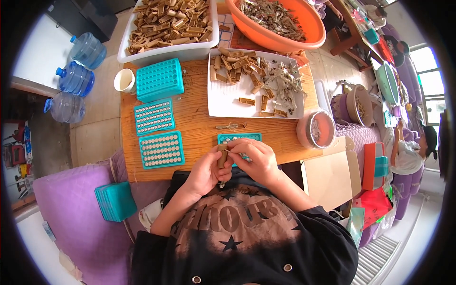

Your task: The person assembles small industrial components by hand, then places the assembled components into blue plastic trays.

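Note:
At the table's near edge, my left hand (pixel 204 174) is closed round a small tan-brown plastic casing (pixel 222 156), which stands upright between thumb and fingers. A small dark end shows below those fingers. My right hand (pixel 258 160) is pinched against the casing's right side; whatever its fingertips hold is hidden. Just beyond both hands lies a teal tray (pixel 240 137) with small silvery parts, partly covered by my right hand. A thin wired piece (pixel 231 126) rests on the wood behind that tray.
A white box (pixel 223 102) holds brown casings and tangled wired parts. Left are two filled teal trays (pixel 161 149) (pixel 155 117) and stacked teal trays (pixel 159 78). Behind are a white bin (pixel 166 56) and an orange basin (pixel 280 43). A tub (pixel 304 130) stands right.

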Demonstrator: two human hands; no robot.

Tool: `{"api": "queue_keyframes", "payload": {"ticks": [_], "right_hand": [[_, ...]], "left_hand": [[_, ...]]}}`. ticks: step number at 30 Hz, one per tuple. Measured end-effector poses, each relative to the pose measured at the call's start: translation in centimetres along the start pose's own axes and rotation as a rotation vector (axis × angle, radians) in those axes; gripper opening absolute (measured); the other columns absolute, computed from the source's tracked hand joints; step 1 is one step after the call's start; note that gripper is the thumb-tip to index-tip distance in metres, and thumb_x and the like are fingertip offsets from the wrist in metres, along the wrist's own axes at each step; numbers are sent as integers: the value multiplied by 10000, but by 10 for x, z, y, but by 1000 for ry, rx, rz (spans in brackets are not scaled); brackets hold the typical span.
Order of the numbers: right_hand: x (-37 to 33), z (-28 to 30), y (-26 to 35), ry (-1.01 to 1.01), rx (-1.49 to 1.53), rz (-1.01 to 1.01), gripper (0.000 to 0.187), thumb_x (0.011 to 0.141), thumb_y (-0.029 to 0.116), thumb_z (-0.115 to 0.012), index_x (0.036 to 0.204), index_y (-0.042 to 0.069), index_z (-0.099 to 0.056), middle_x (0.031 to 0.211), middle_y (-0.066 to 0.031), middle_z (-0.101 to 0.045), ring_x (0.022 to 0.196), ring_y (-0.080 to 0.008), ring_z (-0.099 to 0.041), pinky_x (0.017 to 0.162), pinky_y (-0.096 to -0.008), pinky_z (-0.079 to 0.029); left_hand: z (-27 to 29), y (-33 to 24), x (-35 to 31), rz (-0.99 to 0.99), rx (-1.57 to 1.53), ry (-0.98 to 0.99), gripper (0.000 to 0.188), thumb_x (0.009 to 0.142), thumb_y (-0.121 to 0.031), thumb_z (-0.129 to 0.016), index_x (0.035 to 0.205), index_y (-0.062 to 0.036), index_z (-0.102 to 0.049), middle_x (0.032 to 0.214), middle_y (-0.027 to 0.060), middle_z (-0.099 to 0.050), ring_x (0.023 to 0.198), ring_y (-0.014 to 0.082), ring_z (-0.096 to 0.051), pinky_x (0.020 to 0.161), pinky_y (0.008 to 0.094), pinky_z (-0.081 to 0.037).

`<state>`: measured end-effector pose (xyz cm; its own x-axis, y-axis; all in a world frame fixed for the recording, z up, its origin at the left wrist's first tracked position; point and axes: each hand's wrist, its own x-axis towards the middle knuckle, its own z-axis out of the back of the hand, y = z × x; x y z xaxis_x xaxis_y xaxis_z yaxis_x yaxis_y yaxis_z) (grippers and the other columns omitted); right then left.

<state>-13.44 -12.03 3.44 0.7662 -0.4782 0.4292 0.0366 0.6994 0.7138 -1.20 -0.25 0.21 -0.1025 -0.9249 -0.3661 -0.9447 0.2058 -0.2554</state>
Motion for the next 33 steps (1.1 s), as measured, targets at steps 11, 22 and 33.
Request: {"api": "queue_keyframes", "payload": {"ticks": [11,22,33], "right_hand": [[1,4,-1,71,-126,69,137,713,58,-675,805,38,-575,847,-76,-647,788,-245,-636,709,-342,-507],[-4,8,-9,27,11,-20,169,697,26,-704,833,28,-604,838,-88,-640,787,-269,-626,724,-344,-513],[-3,8,-4,38,-225,125,197,727,96,-640,870,9,-536,830,-107,-602,802,-280,-604,751,-369,-492]], "left_hand": [[-2,6,3,-81,245,-67,138,962,-188,-369,1037,-94,-436,779,7,-437,562,68,-332,491,207,-294],[-12,4,2,-62,177,-72,157,982,-205,-360,1007,-80,-453,766,6,-421,562,65,-310,502,204,-290],[-15,8,5,-106,325,-137,140,972,-203,-384,925,-90,-452,744,8,-416,568,81,-319,504,227,-300]]}}
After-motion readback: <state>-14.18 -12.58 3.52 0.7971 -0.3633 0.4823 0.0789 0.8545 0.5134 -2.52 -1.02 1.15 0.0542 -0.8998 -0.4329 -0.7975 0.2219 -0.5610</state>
